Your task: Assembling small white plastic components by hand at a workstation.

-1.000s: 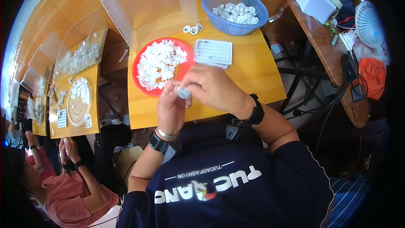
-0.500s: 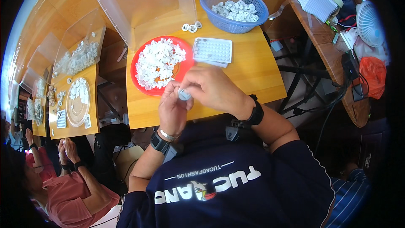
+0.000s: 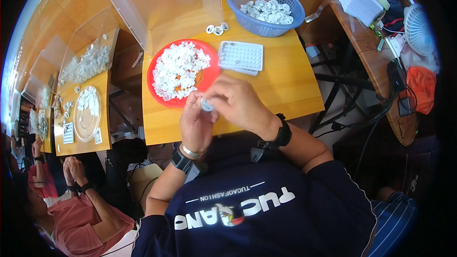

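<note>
A small round white plastic piece (image 3: 206, 105) is pinched between my two hands above the table's front edge. My left hand (image 3: 195, 123) grips it from the left, fingers curled round its side. From the right, the fingertips of my right hand (image 3: 239, 102) press on its top, and they partly hide it. Just beyond my hands lies a red plate (image 3: 213, 66) heaped with small white plastic pieces (image 3: 176, 69). Right of the plate is a white tray (image 3: 241, 55) with rows of round hollows, stacked on another flat piece.
A blue basket (image 3: 238, 16) of round white parts stands at the back, with three round parts (image 3: 218, 30) near it. A clear plastic bin (image 3: 166, 9) stands behind the plate. To the left, a co-worker (image 3: 85, 214) sits by another table. A fan (image 3: 419, 29) is at right.
My hands stay together on the round piece, with only a slight shift of the right wrist and fingers. The co-worker's hands have moved a little.
</note>
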A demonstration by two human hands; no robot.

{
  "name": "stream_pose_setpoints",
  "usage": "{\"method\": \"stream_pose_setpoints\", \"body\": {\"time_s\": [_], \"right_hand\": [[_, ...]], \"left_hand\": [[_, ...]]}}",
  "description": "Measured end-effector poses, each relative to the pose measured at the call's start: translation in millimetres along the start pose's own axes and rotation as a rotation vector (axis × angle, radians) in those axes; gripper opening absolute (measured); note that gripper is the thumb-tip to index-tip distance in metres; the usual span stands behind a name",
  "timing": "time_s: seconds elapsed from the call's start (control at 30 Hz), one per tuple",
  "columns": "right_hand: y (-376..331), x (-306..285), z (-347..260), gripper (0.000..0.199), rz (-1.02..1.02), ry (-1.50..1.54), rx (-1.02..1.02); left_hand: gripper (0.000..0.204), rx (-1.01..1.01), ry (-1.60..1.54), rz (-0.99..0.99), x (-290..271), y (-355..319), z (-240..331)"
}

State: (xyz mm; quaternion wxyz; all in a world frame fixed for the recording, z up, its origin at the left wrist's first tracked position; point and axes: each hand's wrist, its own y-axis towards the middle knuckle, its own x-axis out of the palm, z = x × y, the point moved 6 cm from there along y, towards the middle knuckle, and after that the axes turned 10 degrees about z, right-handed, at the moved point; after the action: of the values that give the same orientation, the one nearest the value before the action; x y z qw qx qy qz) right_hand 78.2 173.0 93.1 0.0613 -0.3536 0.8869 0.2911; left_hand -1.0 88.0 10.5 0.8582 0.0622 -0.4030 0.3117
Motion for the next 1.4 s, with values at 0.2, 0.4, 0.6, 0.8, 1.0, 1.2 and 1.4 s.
{"method": "stream_pose_setpoints", "body": {"time_s": [0.2, 0.4, 0.6, 0.8, 1.0, 1.2, 1.4], "right_hand": [[3.9, -2.2, 2.0, 0.007, -0.069, -0.038, 0.048], [5.6, 0.2, -0.5, 0.007, -0.053, -0.053, 0.010], [1.0, 1.9, -2.3, 0.004, -0.012, -0.050, -0.047], [-2.4, -2.3, 6.5, 0.004, 0.013, -0.009, 0.004], [-5.3, -6.0, 11.0, 0.011, 0.043, 0.031, 0.139], [-7.2, -0.8, 20.3, 0.013, -0.017, 0.261, 0.322], [-9.6, -4.4, 26.3, 0.007, 0.004, 0.197, 0.286]], "left_hand": [[0.017, -0.015, 0.068, -0.001, -1.3, 2.1, 3.6], [0.016, 0.035, 0.112, 0.022, -3.7, 2.5, 8.4], [0.016, 0.027, 0.084, 0.031, -3.8, 0.2, 4.3], [0.016, -0.015, 0.024, 0.048, 1.6, 2.1, -2.0], [0.018, -0.031, 0.033, -0.038, -1.3, 5.0, -5.5], [0.020, 0.020, 0.022, -0.073, 3.5, 6.8, -0.5], [0.015, -0.046, 0.026, 0.045, 8.6, 4.7, -1.5]]}}
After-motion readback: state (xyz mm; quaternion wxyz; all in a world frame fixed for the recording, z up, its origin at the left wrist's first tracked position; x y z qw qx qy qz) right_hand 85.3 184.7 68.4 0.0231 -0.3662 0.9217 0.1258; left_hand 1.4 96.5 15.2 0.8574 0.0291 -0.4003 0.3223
